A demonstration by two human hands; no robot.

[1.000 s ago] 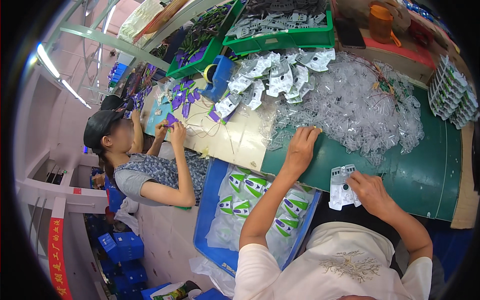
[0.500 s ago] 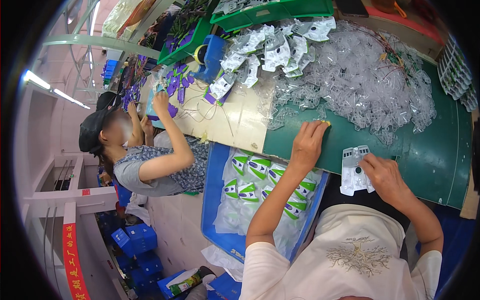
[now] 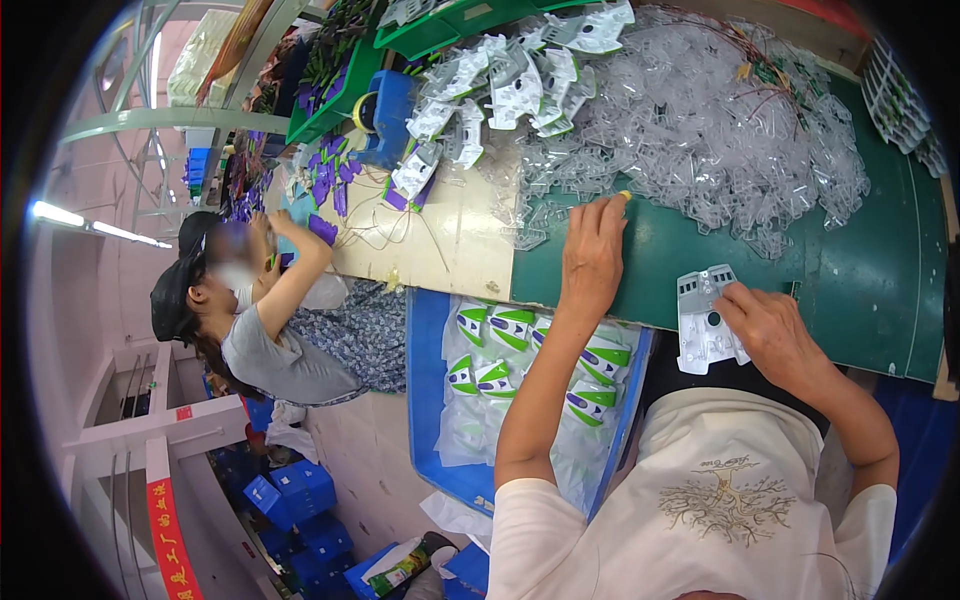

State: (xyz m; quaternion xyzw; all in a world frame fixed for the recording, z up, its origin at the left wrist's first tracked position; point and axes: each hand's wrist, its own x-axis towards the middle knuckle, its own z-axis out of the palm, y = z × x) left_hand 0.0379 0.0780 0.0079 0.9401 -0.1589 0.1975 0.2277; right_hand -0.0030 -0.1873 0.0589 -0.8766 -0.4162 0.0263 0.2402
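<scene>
My right hand (image 3: pixel 768 335) grips a white-grey plastic housing half (image 3: pixel 708 325) by its right side, over the near edge of the green tabletop. The housing is upright, with slots along its top and a dark round hole in its middle. My left hand (image 3: pixel 594 255) reaches over the green surface to the near left edge of a heap of clear plastic parts (image 3: pixel 700 130). Its fingers are stretched forward, close together, and a yellow cover (image 3: pixel 627 195) shows at one fingertip. I see nothing held in it; the undersides of the fingers are hidden.
Below the table edge at left stands a blue bin (image 3: pixel 425 420) of green-and-white shells (image 3: pixel 510 325). More white housings (image 3: pixel 520 85) pile up behind, beside a blue tape dispenser (image 3: pixel 385 125). Stacked housings (image 3: pixel 900 110) stand far right. A co-worker (image 3: pixel 270 310) works at left.
My left hand has moved slightly forward, up to the edge of the clear-part heap. My right hand keeps hold of the housing half. The whole view has shifted, and the co-worker's arms have moved.
</scene>
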